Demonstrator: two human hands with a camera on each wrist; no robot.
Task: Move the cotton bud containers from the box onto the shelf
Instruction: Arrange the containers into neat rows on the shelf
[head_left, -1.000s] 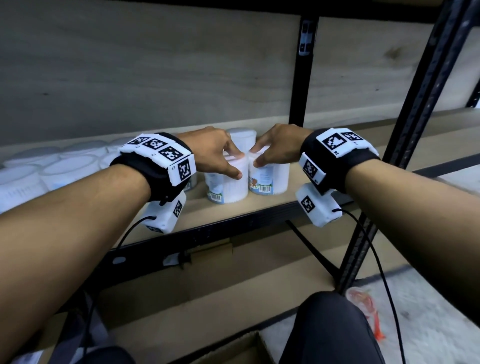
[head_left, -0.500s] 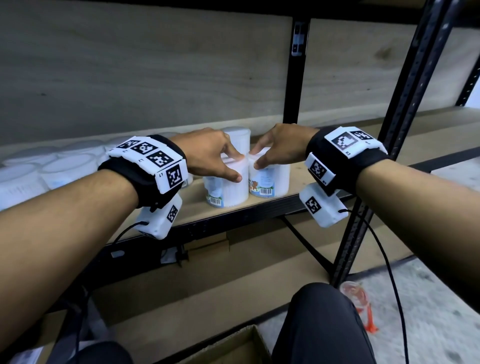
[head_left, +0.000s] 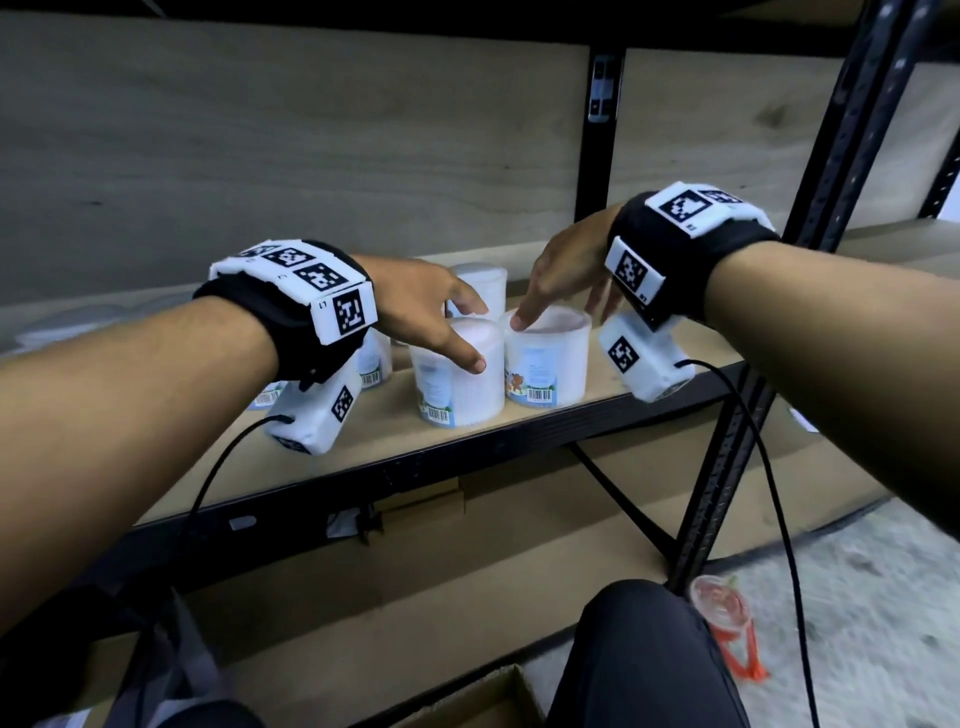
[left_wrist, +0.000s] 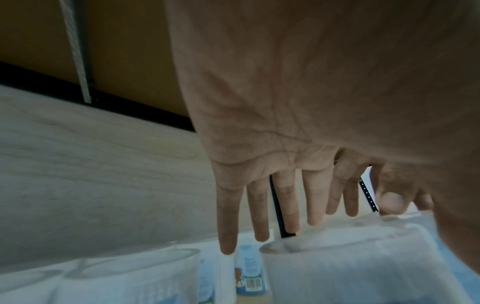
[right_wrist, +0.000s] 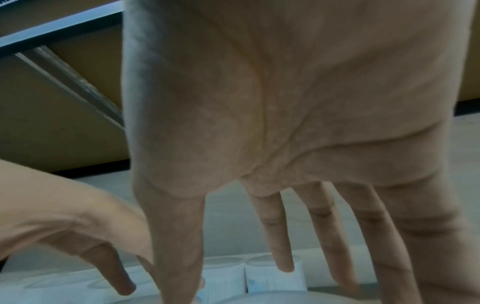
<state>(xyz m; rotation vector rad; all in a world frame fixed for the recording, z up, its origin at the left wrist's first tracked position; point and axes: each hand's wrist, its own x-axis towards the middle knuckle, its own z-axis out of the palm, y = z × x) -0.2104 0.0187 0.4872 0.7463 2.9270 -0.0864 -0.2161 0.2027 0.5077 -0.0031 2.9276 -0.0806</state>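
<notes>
Two white cotton bud containers stand side by side at the front of the wooden shelf (head_left: 395, 423): the left container (head_left: 460, 387) and the right container (head_left: 548, 366). A third container (head_left: 483, 286) stands behind them, and several more sit to the left (head_left: 375, 361). My left hand (head_left: 465, 335) hovers over the left container with straight, spread fingers (left_wrist: 285, 205), its thumb tip against the container's top edge. My right hand (head_left: 556, 312) is raised over the right container with fingers (right_wrist: 285, 236) spread; the index tip touches its rim. Neither hand holds anything.
A corner of an open cardboard box (head_left: 467, 701) shows at the bottom, beside my knee (head_left: 649, 654). A black upright post (head_left: 727, 483) stands right of the containers. An orange-red plastic cup (head_left: 719, 605) sits on the floor. Flat cardboard (head_left: 493, 545) lies under the shelf.
Both hands have let go of the two front containers and opened, with fingers spreading. The right hand has lifted upward. The containers stay standing on the shelf.
</notes>
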